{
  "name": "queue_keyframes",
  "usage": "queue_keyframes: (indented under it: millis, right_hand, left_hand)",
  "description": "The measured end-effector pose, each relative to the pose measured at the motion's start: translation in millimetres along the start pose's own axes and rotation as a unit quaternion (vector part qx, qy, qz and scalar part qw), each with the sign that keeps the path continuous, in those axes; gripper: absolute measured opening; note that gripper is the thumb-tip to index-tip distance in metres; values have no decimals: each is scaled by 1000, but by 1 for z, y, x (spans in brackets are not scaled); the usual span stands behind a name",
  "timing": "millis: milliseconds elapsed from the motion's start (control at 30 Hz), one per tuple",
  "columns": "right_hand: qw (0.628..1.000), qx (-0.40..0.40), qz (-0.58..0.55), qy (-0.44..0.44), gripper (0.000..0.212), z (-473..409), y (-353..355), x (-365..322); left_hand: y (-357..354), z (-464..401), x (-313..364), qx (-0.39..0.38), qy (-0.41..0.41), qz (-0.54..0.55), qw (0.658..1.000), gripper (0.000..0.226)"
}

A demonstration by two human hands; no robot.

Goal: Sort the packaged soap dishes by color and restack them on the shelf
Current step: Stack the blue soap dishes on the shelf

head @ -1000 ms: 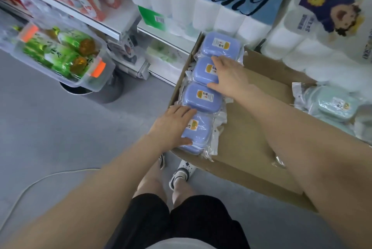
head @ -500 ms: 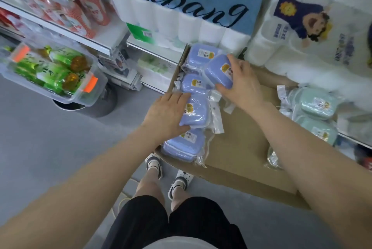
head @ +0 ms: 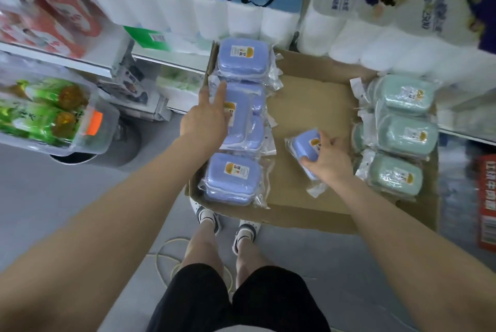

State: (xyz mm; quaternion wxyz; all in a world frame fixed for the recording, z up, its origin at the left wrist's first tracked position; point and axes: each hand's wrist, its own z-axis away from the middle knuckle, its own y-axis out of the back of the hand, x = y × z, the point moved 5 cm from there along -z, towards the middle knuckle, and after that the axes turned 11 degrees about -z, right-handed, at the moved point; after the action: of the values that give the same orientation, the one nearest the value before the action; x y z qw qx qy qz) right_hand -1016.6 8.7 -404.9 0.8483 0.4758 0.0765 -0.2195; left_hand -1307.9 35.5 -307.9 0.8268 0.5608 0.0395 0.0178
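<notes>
Several blue packaged soap dishes [head: 233, 178] lie in a row along the left side of a flat cardboard sheet [head: 308, 106]. Several green packaged soap dishes [head: 405, 136] are stacked along its right side. My right hand [head: 328, 160] grips one blue packaged soap dish [head: 308, 146] over the middle of the cardboard. My left hand [head: 206, 117] lies with straight fingers against the left edge of the middle blue dishes, holding nothing.
Big packs of white toilet paper [head: 204, 4] stand behind the cardboard. A clear bin of green bottles [head: 51, 111] sits at the left, and a red box [head: 487, 203] at the right edge. The grey floor, my feet and a cable [head: 163, 259] are below.
My right hand has carried a blue dish from the far end of the blue row to the middle of the cardboard. My left hand has moved up along the row, and the view swung right.
</notes>
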Motion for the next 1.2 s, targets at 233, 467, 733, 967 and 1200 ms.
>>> queue_keyframes:
  millis: [233, 467, 733, 967, 1200]
  right_hand:
    - [999, -26, 11, 15, 90, -2, -25, 13]
    - [998, -35, 38, 18, 95, 4, -35, 14]
    - [995, 63, -15, 70, 93, 32, 25, -14]
    - [970, 154, -13, 189, 91, 64, 112, -78]
    - [910, 221, 23, 349, 84, 96, 181, -170]
  left_hand:
    - [1, -16, -3, 2, -256, -232, 938, 106]
    - [7, -37, -3, 58, -319, -303, 896, 107]
    - [13, -21, 4, 8, -281, -160, 946, 97]
    - [70, 13, -16, 87, -174, 2, 981, 103]
    - [153, 36, -70, 250, -99, -10, 963, 100]
